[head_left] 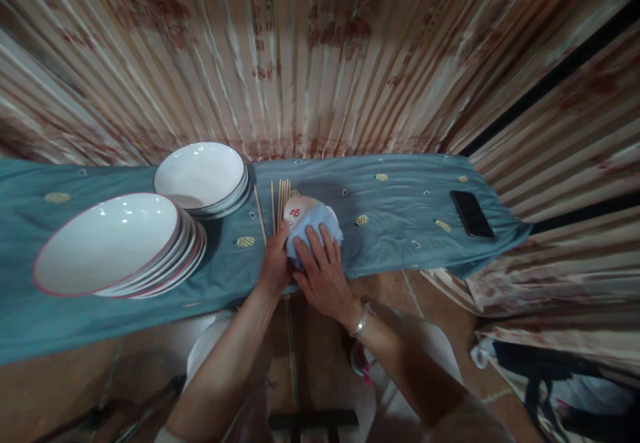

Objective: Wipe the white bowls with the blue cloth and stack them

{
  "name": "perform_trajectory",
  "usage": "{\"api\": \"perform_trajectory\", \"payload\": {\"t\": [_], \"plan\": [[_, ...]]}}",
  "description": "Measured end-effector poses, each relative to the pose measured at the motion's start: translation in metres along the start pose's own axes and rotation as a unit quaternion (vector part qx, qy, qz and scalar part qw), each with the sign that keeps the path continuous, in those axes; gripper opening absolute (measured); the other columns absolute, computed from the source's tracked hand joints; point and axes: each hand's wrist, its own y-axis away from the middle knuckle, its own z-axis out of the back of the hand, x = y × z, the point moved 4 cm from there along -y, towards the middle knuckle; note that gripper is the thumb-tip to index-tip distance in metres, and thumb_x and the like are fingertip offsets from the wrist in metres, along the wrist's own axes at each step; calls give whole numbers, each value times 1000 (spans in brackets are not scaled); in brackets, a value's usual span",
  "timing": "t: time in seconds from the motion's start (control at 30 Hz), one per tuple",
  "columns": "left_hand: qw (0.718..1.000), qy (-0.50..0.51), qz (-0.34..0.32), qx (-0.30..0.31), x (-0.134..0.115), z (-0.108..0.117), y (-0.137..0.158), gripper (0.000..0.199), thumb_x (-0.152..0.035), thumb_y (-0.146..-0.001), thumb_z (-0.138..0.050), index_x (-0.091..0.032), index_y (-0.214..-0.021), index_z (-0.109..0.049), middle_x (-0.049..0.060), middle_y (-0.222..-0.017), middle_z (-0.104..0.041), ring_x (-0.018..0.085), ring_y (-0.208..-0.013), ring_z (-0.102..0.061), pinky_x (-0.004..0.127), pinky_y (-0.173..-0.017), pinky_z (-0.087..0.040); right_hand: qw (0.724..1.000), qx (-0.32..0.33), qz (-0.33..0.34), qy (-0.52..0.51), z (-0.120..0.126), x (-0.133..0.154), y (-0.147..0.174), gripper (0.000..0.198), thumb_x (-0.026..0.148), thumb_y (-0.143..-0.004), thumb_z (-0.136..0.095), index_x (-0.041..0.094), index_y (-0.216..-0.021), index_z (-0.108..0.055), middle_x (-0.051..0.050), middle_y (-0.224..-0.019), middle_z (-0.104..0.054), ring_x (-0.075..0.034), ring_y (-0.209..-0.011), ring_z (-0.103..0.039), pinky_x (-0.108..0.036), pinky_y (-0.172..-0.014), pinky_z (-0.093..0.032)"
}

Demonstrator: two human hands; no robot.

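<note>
A cream bowl (298,205) with a small red pattern is held over the front part of the table, tilted. My left hand (275,261) grips its near left side, the thumb along the edge. Spread over the bowl is a light blue cloth (317,216), pressed down by the fingers of my right hand (325,279). The bowl's inside is hidden by the cloth and my fingers. Just behind and left of the bowl lie several wooden chopsticks (273,204), side by side on the tablecloth, partly hidden by my left hand and the bowl.
To the left, a stack of large red-rimmed plates (107,243) stands in front of a second stack of white plates (200,173). A black phone (472,214) lies at the right end of the blue-green tablecloth (400,223). Pleated curtains (320,63) hang behind and at the right.
</note>
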Motion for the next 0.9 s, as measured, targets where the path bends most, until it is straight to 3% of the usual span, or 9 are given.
{"api": "perform_trajectory", "payload": {"t": [0.27,0.33,0.5,0.73,0.9], "plan": [[996,-75,-52,5,-2,3,2,44,-55,-69,-77,-16,-88,-75,5,-93,-77,21,-98,-69,28,-87,-49,1000,-1,2,22,6,-1,-6,53,30,-96,-48,15,-147,-43,-15,-157,-37,-31,-154,-6,-55,-118,-26],[995,-81,-60,15,-2,2,2,42,-55,-70,-76,-16,-87,-75,5,-93,-77,19,-94,-69,27,-84,-50,1000,-2,1,25,8,-2,-9,52,30,-96,-48,15,-146,-43,-15,-157,-37,-30,-154,-8,-55,-118,-24],[997,-53,-40,34,1,1,3,33,-46,-75,-75,-14,-71,-71,1,-65,-70,14,-66,-65,25,-67,-49,1000,-31,-3,3,15,-9,-15,54,33,-100,-41,11,-149,-36,-18,-156,-38,-29,-154,-9,-55,-120,-23],[998,30,-13,61,0,-10,7,35,-40,-78,-74,-11,-96,-73,12,-99,-77,27,-111,-67,37,-98,-50,990,-69,-91,-78,16,-32,-18,60,33,-103,-30,15,-158,-12,-18,-162,-26,-27,-153,-16,-56,-120,-27],[998,32,-12,60,-1,-9,6,35,-40,-81,-71,-11,-101,-72,13,-106,-77,27,-119,-64,39,-104,-48,986,-70,-113,-95,11,-35,-16,62,37,-104,-29,12,-158,-9,-21,-161,-26,-26,-152,-19,-53,-119,-32]]}}
